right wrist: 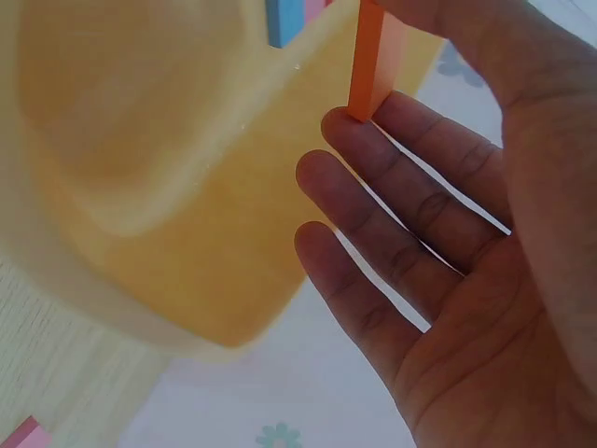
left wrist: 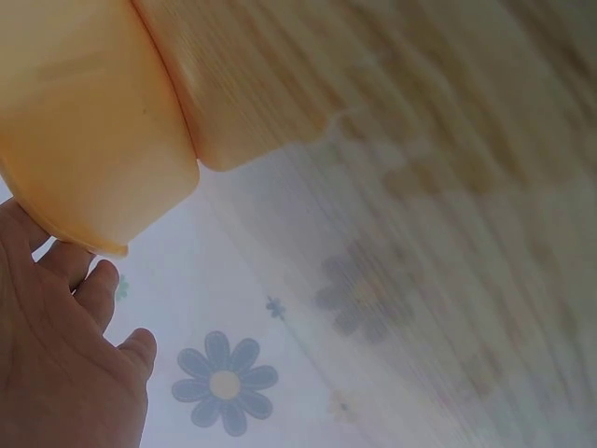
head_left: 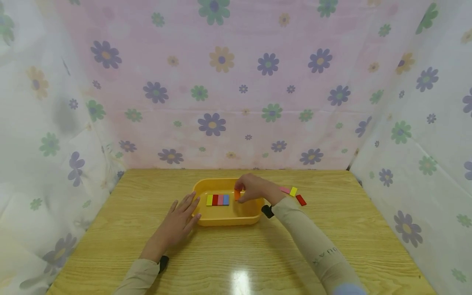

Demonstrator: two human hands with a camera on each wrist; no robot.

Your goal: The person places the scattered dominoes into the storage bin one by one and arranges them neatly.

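A yellow tray point(head_left: 225, 221) sits mid-table, its outer wall point(left wrist: 84, 121) close in the left wrist view and its inside point(right wrist: 168, 187) filling the right wrist view. Inside lies a row of flat tiles: yellow point(head_left: 209, 200), red point(head_left: 215, 200), pink point(head_left: 220, 200), blue point(head_left: 226, 199). My right hand point(head_left: 248, 189) hovers over the tray and pinches an orange tile point(head_left: 237, 195) held on edge, the orange tile point(right wrist: 375, 58) between thumb and fingertip. My left hand point(head_left: 180, 217) lies flat on the table, fingers straight against the tray's left side.
To the right of the tray on the wooden table point(head_left: 236, 254) lie loose tiles: pink point(head_left: 284, 190), yellow point(head_left: 293, 191) and red point(head_left: 300, 200). Floral cloth walls point(head_left: 228, 90) close in the back and both sides.
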